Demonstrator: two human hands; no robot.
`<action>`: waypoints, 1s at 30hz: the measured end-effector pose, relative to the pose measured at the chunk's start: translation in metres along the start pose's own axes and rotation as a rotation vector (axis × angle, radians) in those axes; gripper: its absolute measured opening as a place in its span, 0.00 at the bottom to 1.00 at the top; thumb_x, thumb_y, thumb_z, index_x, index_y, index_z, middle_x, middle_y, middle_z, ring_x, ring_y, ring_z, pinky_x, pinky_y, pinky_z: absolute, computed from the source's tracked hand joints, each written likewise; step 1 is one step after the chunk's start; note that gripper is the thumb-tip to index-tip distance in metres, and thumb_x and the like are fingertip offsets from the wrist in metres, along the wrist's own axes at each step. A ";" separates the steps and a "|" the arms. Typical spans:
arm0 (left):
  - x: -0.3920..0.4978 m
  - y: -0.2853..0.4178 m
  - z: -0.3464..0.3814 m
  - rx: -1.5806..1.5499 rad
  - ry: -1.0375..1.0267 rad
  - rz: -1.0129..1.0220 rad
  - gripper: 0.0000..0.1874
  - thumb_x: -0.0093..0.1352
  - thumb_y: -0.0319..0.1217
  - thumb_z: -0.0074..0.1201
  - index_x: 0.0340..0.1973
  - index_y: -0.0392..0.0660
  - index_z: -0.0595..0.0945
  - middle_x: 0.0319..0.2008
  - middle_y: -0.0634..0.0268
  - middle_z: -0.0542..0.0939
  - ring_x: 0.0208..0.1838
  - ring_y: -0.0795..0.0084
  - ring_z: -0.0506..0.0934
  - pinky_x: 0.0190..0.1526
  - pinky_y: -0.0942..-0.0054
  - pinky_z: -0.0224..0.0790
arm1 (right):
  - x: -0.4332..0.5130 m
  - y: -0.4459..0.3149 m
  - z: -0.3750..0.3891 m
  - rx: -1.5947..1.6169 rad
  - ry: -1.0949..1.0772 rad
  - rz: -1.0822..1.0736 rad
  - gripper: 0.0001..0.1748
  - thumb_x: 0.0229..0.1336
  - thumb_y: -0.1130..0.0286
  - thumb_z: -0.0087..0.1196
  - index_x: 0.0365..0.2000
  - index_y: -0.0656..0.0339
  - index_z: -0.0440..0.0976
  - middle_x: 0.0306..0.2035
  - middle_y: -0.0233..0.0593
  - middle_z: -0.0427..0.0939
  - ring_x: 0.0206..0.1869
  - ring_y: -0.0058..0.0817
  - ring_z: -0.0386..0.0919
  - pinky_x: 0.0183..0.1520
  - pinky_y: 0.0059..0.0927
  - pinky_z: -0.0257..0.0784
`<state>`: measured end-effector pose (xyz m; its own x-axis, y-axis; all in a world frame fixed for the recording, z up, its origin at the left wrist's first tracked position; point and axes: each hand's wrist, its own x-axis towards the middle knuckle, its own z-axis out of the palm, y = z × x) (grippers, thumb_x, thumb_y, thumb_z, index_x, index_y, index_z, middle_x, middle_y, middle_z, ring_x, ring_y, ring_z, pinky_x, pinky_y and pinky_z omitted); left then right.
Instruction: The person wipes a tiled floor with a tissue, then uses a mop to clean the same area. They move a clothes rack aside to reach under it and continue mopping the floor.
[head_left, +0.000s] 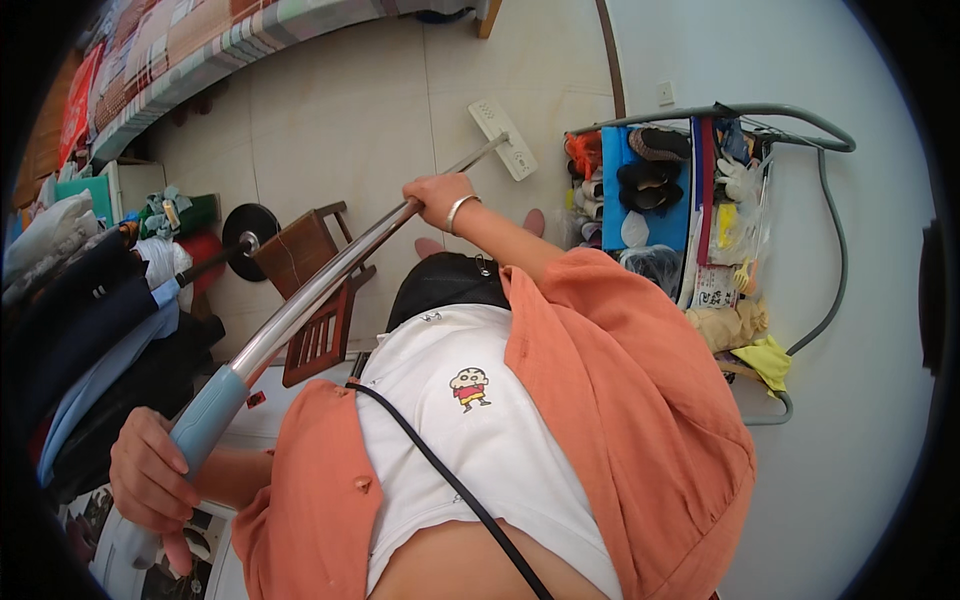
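Observation:
A flat mop runs diagonally from the lower left to the upper middle. Its pale rectangular mop head (503, 140) lies on the tiled floor, joined to a shiny metal pole (315, 294). My right hand (439, 199), with a silver bangle at the wrist, is closed around the pole's lower part. At the pole's upper end, my left hand (154, 476) wraps the light blue grip (210, 416). Slippers (533, 223) show on my feet, beyond my dark trousers.
A wooden chair (304, 255) stands close left of the pole, near a round black stand base (253, 241). Clothes (90, 330) hang at the left. A bed (225, 45) lies at the upper left. A metal-framed rack (825, 217) with shoes and gloves stands by the right wall.

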<state>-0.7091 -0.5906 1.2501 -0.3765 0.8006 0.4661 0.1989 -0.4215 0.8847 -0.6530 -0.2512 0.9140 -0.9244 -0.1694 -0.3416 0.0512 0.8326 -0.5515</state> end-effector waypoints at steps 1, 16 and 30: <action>0.010 -0.008 0.000 -0.030 0.004 0.040 0.19 0.52 0.49 0.73 0.26 0.53 0.81 0.25 0.77 0.82 0.34 0.80 0.81 0.46 0.77 0.69 | 0.001 0.006 -0.009 0.006 0.056 0.019 0.06 0.51 0.70 0.52 0.31 0.46 0.75 0.33 0.31 0.79 0.40 0.36 0.79 0.36 0.41 0.73; 0.283 -0.151 0.010 -0.211 -0.247 0.286 0.11 0.58 0.29 0.69 0.28 0.44 0.78 0.25 0.66 0.81 0.32 0.69 0.82 0.41 0.70 0.76 | 0.060 0.208 -0.163 0.028 0.495 0.149 0.04 0.50 0.69 0.54 0.28 0.45 0.75 0.31 0.31 0.77 0.36 0.38 0.78 0.35 0.40 0.73; 0.609 -0.284 -0.047 -0.123 -0.270 0.284 0.14 0.59 0.33 0.69 0.22 0.45 0.75 0.18 0.67 0.77 0.19 0.70 0.76 0.29 0.75 0.72 | 0.215 0.402 -0.398 0.105 0.611 0.127 0.04 0.50 0.70 0.56 0.27 0.46 0.75 0.29 0.32 0.77 0.33 0.40 0.77 0.33 0.39 0.73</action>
<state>-1.0375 -0.0037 1.2831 -0.0679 0.7212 0.6894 0.1446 -0.6766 0.7220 -0.9814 0.2568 0.9218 -0.9559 0.2853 0.0696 0.1833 0.7649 -0.6176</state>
